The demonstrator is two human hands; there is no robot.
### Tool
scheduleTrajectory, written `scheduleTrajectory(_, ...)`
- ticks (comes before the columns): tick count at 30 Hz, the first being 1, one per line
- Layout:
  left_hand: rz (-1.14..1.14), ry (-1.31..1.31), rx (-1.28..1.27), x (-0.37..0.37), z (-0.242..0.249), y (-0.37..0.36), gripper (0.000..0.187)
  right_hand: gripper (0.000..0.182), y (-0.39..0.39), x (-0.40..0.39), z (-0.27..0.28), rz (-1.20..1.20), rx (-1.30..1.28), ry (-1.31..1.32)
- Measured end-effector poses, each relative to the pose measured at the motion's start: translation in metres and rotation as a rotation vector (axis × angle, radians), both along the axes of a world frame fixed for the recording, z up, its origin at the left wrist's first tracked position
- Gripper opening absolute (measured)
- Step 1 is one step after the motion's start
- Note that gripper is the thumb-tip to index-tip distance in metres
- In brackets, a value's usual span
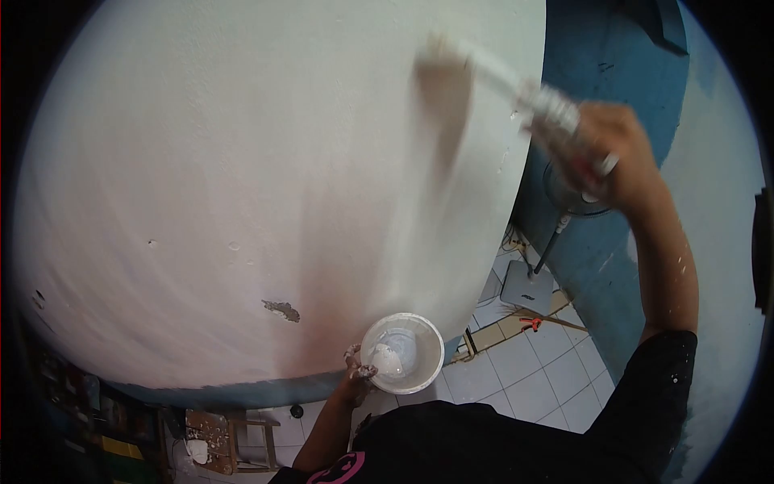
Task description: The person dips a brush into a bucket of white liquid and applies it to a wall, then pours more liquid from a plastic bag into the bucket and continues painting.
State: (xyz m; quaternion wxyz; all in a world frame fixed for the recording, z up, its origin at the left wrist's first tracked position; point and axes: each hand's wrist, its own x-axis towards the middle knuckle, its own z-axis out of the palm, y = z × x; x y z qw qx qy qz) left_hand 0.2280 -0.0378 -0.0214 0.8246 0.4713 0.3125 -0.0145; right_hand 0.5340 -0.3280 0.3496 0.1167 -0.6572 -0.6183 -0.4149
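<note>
My right hand (609, 153), raised at the upper right, is closed around the handle of a paint-marked brush (516, 85). The brush is blurred by motion, and its head lies over the upper part of the pale wall (242, 161), where it casts a shadow. Low in the middle, my left hand (359, 375) grips the left side of a white bucket (434, 355). White paint (389, 360) shows inside the bucket, and white smears mark the fingers of that hand.
A standing fan (528, 286) is by the blue wall (601, 266) on the right. Near its base an orange-red object (530, 324) lies on the tiled floor (532, 371). A wooden chair (211, 440) with white spatter stands at the lower left.
</note>
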Motion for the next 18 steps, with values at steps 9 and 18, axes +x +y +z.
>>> scheduleTrajectory(9, -0.028, 0.020, 0.026, 0.001, 0.008, -0.009, 0.092, 0.017, 0.031, -0.035, -0.105, 0.074, -0.680, 0.233)
scheduleTrajectory(18, -0.035, 0.019, -0.009, -0.003, -0.001, -0.002, 0.091, 0.035, 0.024, -0.006, -0.049, -0.017, 0.390, -0.143)
